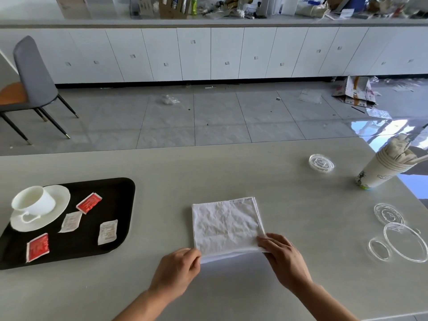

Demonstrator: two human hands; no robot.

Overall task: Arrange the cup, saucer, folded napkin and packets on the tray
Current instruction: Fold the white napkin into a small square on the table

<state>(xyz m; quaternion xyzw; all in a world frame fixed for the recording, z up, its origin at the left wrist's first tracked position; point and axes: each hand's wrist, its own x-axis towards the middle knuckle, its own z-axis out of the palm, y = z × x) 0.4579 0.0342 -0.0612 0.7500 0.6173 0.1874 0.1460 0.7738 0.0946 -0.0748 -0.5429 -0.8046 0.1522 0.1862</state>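
White cabinets line the far wall beyond a littered tile floor, and the pale counter in front carries everything for the job. At its left sits the black tray, with the cup standing on the saucer in the far-left corner and four packets scattered beside it: two red packets and two white packets. The folded napkin is the one piece not on the tray; it lies on the counter well to the right of it, its near edge raised a little. Both hands are on that edge: the left hand pinches the near-left corner, and the right hand has its fingers laid over the near-right corner, apparently gripping it with the thumb hidden beneath. Clear lids and a stack of paper cups sit off to the right, apart from all this. The likely next step is carrying the napkin across to the tray. Held by two corners only, its layers could sag open and spoil the fold. The bare patch of tray looks tight, so a trailing edge could sweep the packets out of place or land on top of them. A low pass near the cup could catch its rim and tip it on the saucer.
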